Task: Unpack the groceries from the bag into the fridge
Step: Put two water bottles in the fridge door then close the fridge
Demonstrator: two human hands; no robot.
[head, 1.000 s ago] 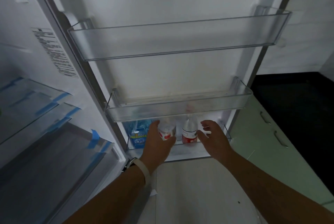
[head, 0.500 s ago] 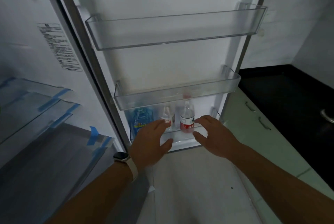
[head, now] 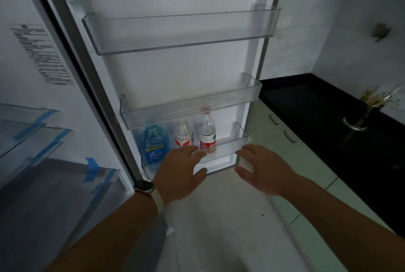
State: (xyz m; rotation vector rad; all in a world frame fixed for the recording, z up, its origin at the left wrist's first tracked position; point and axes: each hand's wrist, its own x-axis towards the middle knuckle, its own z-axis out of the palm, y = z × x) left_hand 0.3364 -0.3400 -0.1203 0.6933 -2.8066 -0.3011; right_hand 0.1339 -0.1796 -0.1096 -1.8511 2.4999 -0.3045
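Head view: open white fridge door point(head: 175, 74) with 3 clear plastic shelves. Left hand point(head: 182, 175) and right hand point(head: 263, 168), fingers relaxed and spread, hold nothing, just before the lowest shelf point(head: 228, 151). Standing upright in it: a blue bottle point(head: 155, 144), a white-and-red bottle point(head: 183, 135), a clear red-labelled bottle point(head: 207, 135).

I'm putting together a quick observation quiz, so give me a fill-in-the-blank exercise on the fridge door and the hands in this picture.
1. The bottom door shelf holds ____ bottles.
2. The leftmost bottle in it is coloured ____.
3. The left hand and the right hand are both ____, gripping nothing.
4. The left wrist wears a ____.

Missing words: three; blue; open; watch.
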